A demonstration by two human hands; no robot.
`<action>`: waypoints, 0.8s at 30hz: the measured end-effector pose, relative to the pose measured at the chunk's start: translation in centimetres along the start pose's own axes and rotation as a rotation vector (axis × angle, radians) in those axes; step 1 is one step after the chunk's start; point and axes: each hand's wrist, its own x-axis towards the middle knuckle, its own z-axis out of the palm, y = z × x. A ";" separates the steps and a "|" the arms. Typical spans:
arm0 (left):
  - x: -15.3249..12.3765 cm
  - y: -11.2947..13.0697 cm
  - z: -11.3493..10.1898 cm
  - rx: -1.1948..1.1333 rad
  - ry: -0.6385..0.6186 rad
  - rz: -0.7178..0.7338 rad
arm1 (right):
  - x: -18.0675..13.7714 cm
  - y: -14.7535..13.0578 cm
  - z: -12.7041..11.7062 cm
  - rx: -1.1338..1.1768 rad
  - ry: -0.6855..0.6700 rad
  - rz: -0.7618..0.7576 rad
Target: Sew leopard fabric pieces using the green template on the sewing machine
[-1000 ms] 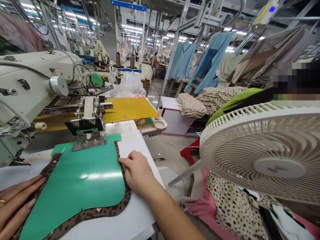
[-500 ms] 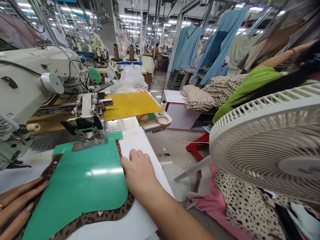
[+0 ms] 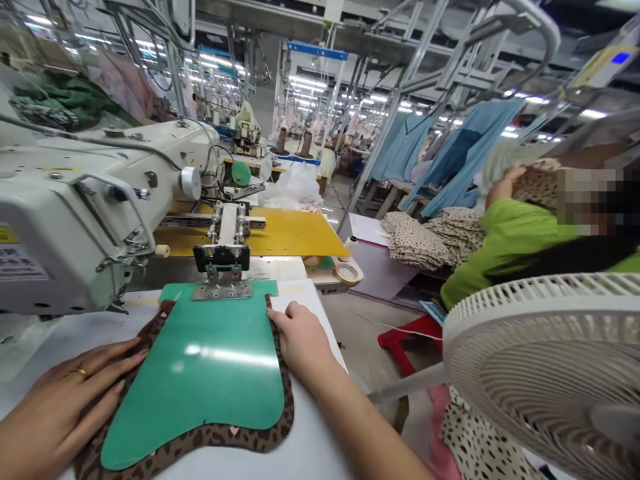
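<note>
- Left hand (image 3: 65,400): open and flat, fingers together, a ring (image 3: 79,371) on one finger; presses down on the leopard-print fabric (image 3: 200,439) at the left side of the green template (image 3: 195,360). Not gripping.
- Right hand (image 3: 300,340): relaxed, fingers lightly curled, not clenched; heel and fingers rest on the template's right edge and the fabric border there. Not grasping anything.
- Template: lies flat between the two hands, on the white table (image 3: 315,433), with the fabric showing around its curved edge.
- Ahead of both hands: the metal clamp (image 3: 223,290) sits on the template's top edge. Behind it, the yellow board (image 3: 295,233).
- Left of the left hand, farther forward: the white sewing machine (image 3: 75,213).
- Ahead of the right hand: a tape roll (image 3: 349,272) at the table's far corner.
- Right of the right hand: the white fan (image 3: 540,360); beyond it, a co-worker in a green shirt (image 3: 505,247) beside stacked spotted cloth (image 3: 415,240).
</note>
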 end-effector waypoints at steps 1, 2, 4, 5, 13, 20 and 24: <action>0.0 0.3 0.0 -0.001 0.009 -0.009 | 0.0 0.2 0.5 -0.014 0.014 -0.002; -0.1 0.6 0.1 0.004 0.017 -0.021 | 0.0 0.3 0.9 -0.026 0.027 0.001; -0.2 0.9 0.1 0.031 0.034 -0.040 | 0.0 0.4 1.4 -0.037 0.040 0.008; -0.2 0.9 0.1 0.052 0.041 -0.044 | -0.1 0.4 1.5 -0.041 0.044 0.008; 0.0 0.5 -0.1 0.163 -0.026 0.019 | 0.3 0.4 1.4 -0.067 0.033 0.009; 0.2 3.2 -0.6 0.081 0.036 -0.069 | 0.7 0.8 2.3 -0.162 -0.012 -0.013; 0.4 3.8 -1.5 -0.003 0.076 -0.077 | 0.7 1.6 2.9 -0.096 0.019 -0.043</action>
